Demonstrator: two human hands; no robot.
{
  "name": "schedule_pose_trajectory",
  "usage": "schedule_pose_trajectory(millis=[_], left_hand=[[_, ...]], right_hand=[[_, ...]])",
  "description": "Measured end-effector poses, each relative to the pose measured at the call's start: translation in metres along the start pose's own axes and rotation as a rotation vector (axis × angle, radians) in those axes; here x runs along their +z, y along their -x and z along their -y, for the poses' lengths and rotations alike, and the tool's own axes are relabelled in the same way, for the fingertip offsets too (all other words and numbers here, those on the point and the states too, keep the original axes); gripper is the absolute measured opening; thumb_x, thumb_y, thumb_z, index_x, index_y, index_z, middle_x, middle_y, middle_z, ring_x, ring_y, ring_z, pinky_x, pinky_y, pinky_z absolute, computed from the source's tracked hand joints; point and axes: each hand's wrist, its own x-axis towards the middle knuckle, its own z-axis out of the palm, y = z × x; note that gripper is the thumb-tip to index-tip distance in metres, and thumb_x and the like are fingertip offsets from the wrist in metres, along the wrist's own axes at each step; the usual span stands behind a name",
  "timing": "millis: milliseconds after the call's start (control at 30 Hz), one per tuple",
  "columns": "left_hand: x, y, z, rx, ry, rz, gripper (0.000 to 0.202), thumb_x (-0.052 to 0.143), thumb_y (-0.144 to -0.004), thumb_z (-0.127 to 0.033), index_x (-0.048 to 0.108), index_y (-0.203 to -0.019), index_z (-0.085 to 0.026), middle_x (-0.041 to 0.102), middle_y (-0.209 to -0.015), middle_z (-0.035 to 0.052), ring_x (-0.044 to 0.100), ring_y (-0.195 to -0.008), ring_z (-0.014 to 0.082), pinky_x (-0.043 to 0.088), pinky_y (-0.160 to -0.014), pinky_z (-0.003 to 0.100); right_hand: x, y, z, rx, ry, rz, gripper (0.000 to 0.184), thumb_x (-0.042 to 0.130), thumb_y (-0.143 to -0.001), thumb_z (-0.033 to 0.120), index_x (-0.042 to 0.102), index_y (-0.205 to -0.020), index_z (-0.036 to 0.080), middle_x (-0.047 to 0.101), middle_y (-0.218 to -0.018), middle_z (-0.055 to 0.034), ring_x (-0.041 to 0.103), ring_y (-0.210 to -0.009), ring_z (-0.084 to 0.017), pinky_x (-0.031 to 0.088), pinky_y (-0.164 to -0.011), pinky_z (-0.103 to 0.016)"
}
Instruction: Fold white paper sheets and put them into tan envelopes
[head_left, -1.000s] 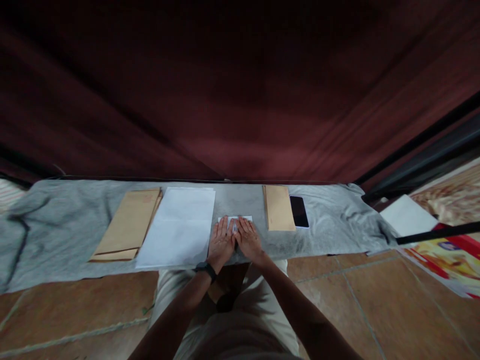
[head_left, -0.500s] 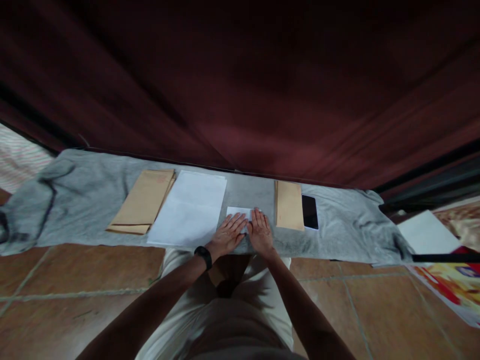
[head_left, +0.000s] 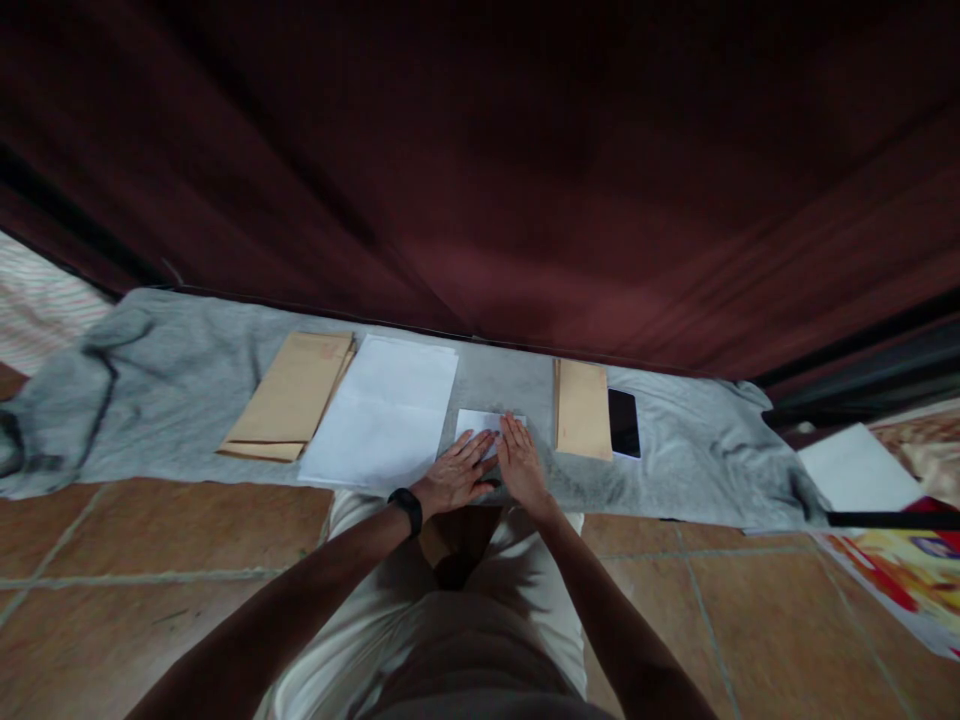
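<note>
A small folded white paper [head_left: 471,421] lies on the grey cloth in front of me, partly hidden under my hands. My left hand [head_left: 454,475], with a dark band on its wrist, rests on the paper's lower left part, fingers stretched out and somewhat spread. Flat on its right part lies my right hand [head_left: 520,464], fingers straight and close together. The two hands nearly meet at the fingertips. To the left of my left hand are larger white sheets [head_left: 382,410]. Right of my right hand is a small stack of brown envelopes [head_left: 583,410].
More brown envelopes [head_left: 289,395] lie at the left on the grey cloth [head_left: 187,350]. A dark-screened phone [head_left: 624,423] sits beside the right envelopes. A dark red curtain-like fabric [head_left: 480,200] rises behind. A white sheet [head_left: 859,468] and a colourful printed package [head_left: 907,570] are at far right.
My left hand has slid slightly down and left, and more of the folded paper's top shows. My right hand stays on the paper, its fingers closer together. The view has shifted slightly.
</note>
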Motion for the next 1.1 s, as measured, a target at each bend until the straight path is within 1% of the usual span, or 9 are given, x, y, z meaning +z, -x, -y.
schedule_pose_trajectory(millis=[133, 233, 333, 500, 633, 767, 933, 1033, 1100], left_hand=[[-0.001, 0.001, -0.001, 0.025, -0.003, -0.016, 0.057, 0.052, -0.096, -0.051, 0.053, -0.141, -0.015, 0.049, -0.152, 0.0171, 0.034, -0.149, 0.0278, 0.021, -0.126, 0.051], [-0.005, 0.001, -0.003, 0.038, -0.019, 0.011, 0.062, 0.05, -0.096, -0.054, 0.05, -0.143, -0.014, 0.045, -0.154, 0.0192, 0.032, -0.15, 0.0289, 0.022, -0.125, 0.051], [-0.008, 0.003, -0.004, 0.051, -0.012, 0.028, 0.064, 0.05, -0.096, -0.056, 0.048, -0.146, -0.017, 0.041, -0.158, 0.0174, 0.031, -0.151, 0.0281, 0.022, -0.125, 0.05], [-0.006, 0.01, -0.005, 0.045, -0.005, -0.023, 0.071, 0.05, -0.095, -0.058, 0.041, -0.151, -0.016, 0.038, -0.16, 0.017, 0.026, -0.153, 0.0279, 0.022, -0.125, 0.049], [-0.002, 0.016, -0.009, -0.048, 0.001, -0.08, 0.078, 0.045, -0.096, -0.06, 0.029, -0.157, -0.013, 0.033, -0.163, 0.0173, 0.021, -0.154, 0.0265, 0.023, -0.125, 0.047], [0.002, 0.025, -0.01, -0.13, -0.021, -0.11, 0.079, 0.041, -0.098, -0.059, 0.024, -0.158, -0.011, 0.031, -0.163, 0.0188, 0.021, -0.154, 0.0267, 0.025, -0.124, 0.047], [0.008, 0.033, -0.009, -0.246, -0.085, -0.113, 0.072, 0.038, -0.1, -0.054, 0.032, -0.154, -0.007, 0.036, -0.16, 0.0208, 0.028, -0.152, 0.0286, 0.028, -0.124, 0.048], [0.009, 0.024, -0.012, -0.349, -0.116, -0.136, 0.064, 0.035, -0.102, -0.044, 0.036, -0.152, -0.005, 0.04, -0.158, 0.0211, 0.032, -0.15, 0.029, 0.029, -0.124, 0.048], [0.01, 0.008, -0.017, -0.368, -0.114, -0.156, 0.06, 0.033, -0.102, -0.037, 0.034, -0.153, -0.005, 0.038, -0.159, 0.0196, 0.03, -0.151, 0.0277, 0.028, -0.124, 0.048]], right_hand=[[0.004, -0.005, 0.006, -0.062, -0.023, 0.07, 0.051, 0.023, -0.109, 0.029, 0.04, -0.153, 0.011, 0.04, -0.159, -0.0116, 0.03, -0.151, -0.018, 0.026, -0.123, -0.042], [0.005, -0.004, 0.003, -0.028, 0.021, 0.071, 0.051, 0.023, -0.109, 0.028, 0.038, -0.154, 0.012, 0.038, -0.16, -0.0123, 0.029, -0.151, -0.02, 0.025, -0.123, -0.044], [0.005, -0.003, -0.003, 0.009, 0.067, 0.032, 0.051, 0.027, -0.108, 0.03, 0.037, -0.155, 0.012, 0.037, -0.16, -0.0139, 0.031, -0.151, -0.023, 0.026, -0.122, -0.047], [0.008, 0.0, -0.009, 0.043, 0.094, -0.007, 0.053, 0.032, -0.107, 0.033, 0.035, -0.156, 0.011, 0.037, -0.16, -0.0146, 0.033, -0.149, -0.025, 0.027, -0.122, -0.047], [0.009, 0.005, -0.013, 0.084, 0.104, -0.012, 0.056, 0.034, -0.107, 0.034, 0.032, -0.157, 0.009, 0.038, -0.16, -0.0155, 0.032, -0.149, -0.026, 0.027, -0.121, -0.047], [0.007, 0.01, -0.014, 0.123, 0.123, -0.023, 0.057, 0.035, -0.107, 0.036, 0.033, -0.156, 0.007, 0.039, -0.159, -0.0168, 0.034, -0.149, -0.027, 0.027, -0.121, -0.045], [0.006, 0.015, -0.016, 0.145, 0.12, -0.062, 0.058, 0.035, -0.106, 0.036, 0.033, -0.156, 0.006, 0.041, -0.158, -0.0179, 0.036, -0.147, -0.028, 0.028, -0.12, -0.047], [0.006, 0.017, -0.016, 0.148, 0.114, -0.073, 0.059, 0.035, -0.106, 0.036, 0.032, -0.156, 0.007, 0.041, -0.158, -0.0178, 0.036, -0.147, -0.028, 0.028, -0.12, -0.047], [0.006, 0.017, -0.015, 0.153, 0.115, -0.07, 0.059, 0.035, -0.106, 0.036, 0.032, -0.156, 0.007, 0.04, -0.158, -0.0175, 0.035, -0.147, -0.028, 0.027, -0.12, -0.047]])
